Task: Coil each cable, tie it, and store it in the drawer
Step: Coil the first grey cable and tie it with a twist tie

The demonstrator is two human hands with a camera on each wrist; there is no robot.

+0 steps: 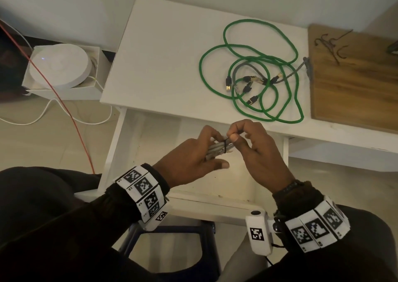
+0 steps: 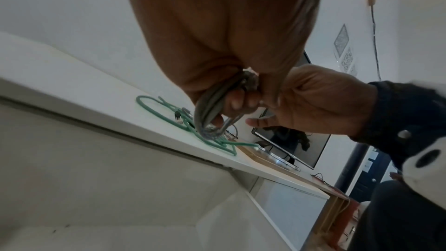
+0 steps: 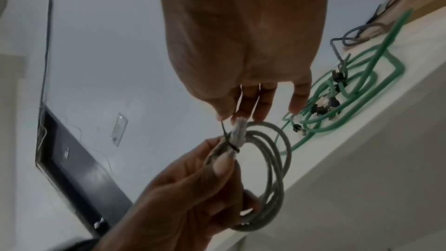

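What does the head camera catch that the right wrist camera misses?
Only the head view shows the open drawer under the hands, the wristbands and the white round device on the floor.

Only the right wrist view shows the grey cable's full coil.

Both show the left hand gripping it, the right hand pinching the black tie, and the green cable.

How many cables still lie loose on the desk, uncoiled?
2, perhaps more: green cable sprawls in loops on the desk; a grey cable is tangled through it towards the wooden board. The connectors suggest overlapping strands may hide others.
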